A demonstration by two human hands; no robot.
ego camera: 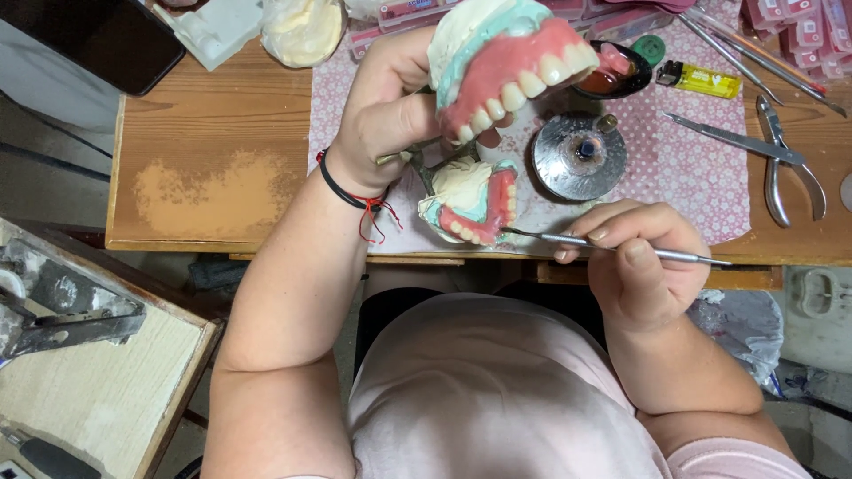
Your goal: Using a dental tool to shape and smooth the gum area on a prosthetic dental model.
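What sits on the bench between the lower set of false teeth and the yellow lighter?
In the head view, a round metal burner stands between the lower set of false teeth and the yellow lighter, on the pink patterned mat.

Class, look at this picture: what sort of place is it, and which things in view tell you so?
Probably a dental technician's workbench: the left hand holds a hinged denture model, the right hand a thin metal carving tool, with pliers nearby.

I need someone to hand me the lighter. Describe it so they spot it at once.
Start at the pink patterned mat on the wooden table. Near its far right corner, beside the small black dish, lies the lighter. It alone is bright yellow plastic; the neighbouring tools are bare metal.
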